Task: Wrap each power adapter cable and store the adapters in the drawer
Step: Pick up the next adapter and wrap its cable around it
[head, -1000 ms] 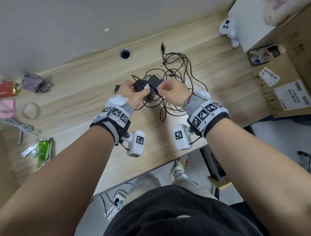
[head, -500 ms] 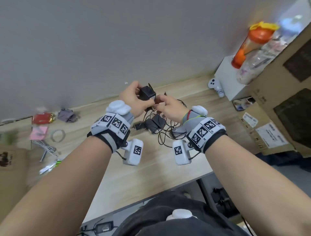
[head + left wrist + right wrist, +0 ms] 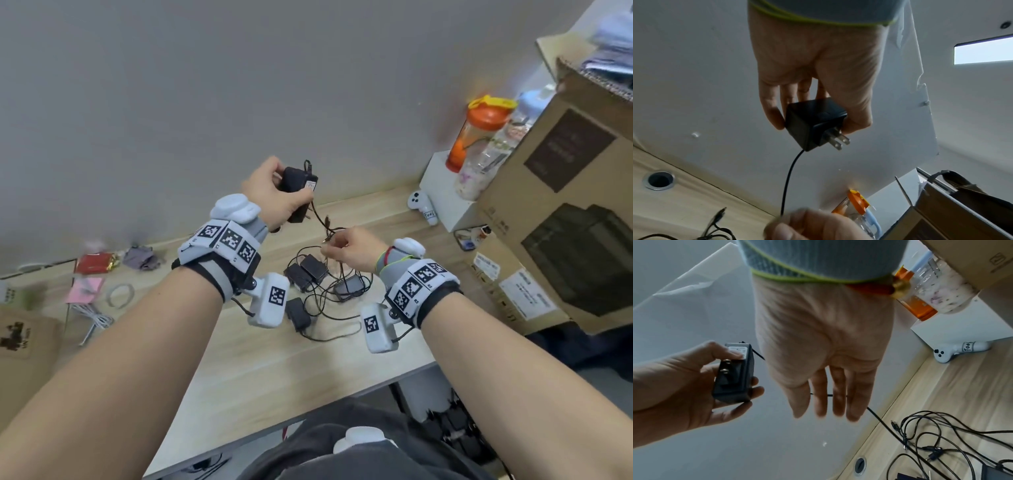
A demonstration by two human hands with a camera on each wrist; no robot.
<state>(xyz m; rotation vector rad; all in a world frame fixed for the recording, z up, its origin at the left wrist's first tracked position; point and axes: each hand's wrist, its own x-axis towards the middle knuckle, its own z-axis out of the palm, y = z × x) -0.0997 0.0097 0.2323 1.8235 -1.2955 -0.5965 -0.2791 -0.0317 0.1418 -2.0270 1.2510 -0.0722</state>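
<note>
My left hand (image 3: pixel 291 186) grips a black power adapter (image 3: pixel 301 180) and holds it up above the wooden desk (image 3: pixel 260 363), in front of the grey wall. In the left wrist view its two prongs (image 3: pixel 838 140) point away from the palm. The adapter's thin black cable (image 3: pixel 317 219) hangs down to my right hand (image 3: pixel 330 243), which pinches it lower and to the right. Below that hand the cable joins a tangle of cables (image 3: pixel 329 308) on the desk. Several other black adapters (image 3: pixel 310 270) lie in that tangle. No drawer is in view.
Cardboard boxes (image 3: pixel 561 240) stand at the right, and beside them a white box (image 3: pixel 442 202) carries an orange-lidded bottle (image 3: pixel 476 133). A white controller (image 3: pixel 421 205) lies near it. A tape ring (image 3: pixel 120 294), pink notes and white cords lie at the left. A cable hole (image 3: pixel 658 180) sits by the wall.
My left hand has lifted the adapter off the desk and up toward the wall. My right hand has parted from it and now holds the cable lower down. The head view has tilted upward.
</note>
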